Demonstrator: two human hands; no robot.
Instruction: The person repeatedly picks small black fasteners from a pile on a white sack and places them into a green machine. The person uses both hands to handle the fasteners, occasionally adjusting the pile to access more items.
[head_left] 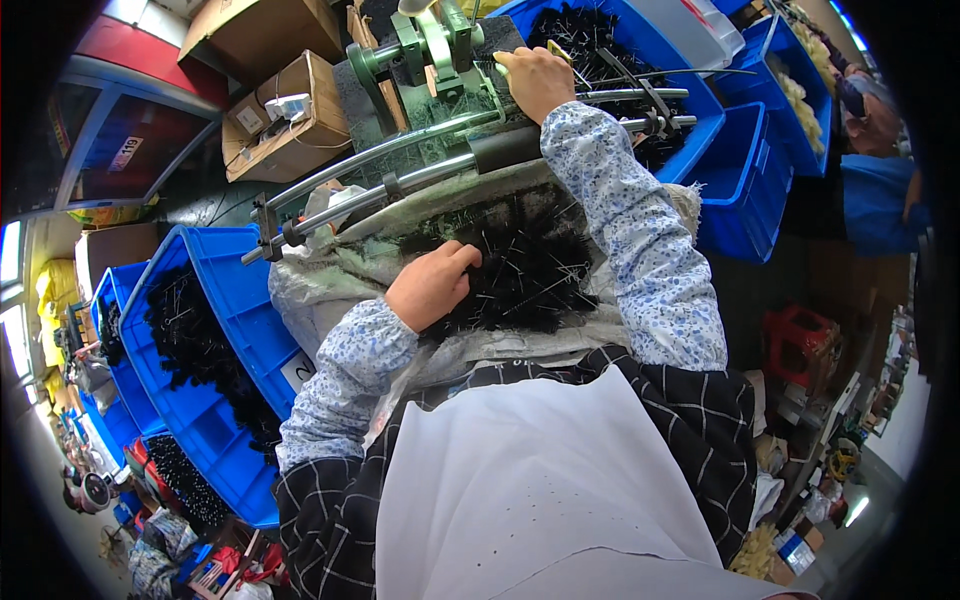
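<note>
A loose pile of black bristle brushes [530, 275] with thin wire stems lies on a pale woven sack [320, 275] in front of me. My left hand [432, 285] rests at the pile's left edge with its fingers curled; what they hold, if anything, is hidden. Beyond the metal rails, my right hand [538, 82] is closed beside a green bench machine [440, 60]. Something pale yellow shows at its fingertips, and I cannot make out what the fingers grip. Both forearms wear patterned sleeves.
Two curved metal rails [430, 172] cross between me and the machine. Blue bins [235, 310] with black brushes stand at left; another blue bin [700, 110] with brushes is at far right. An open cardboard box [290, 115] sits at far left, a red stool [800, 345] at right.
</note>
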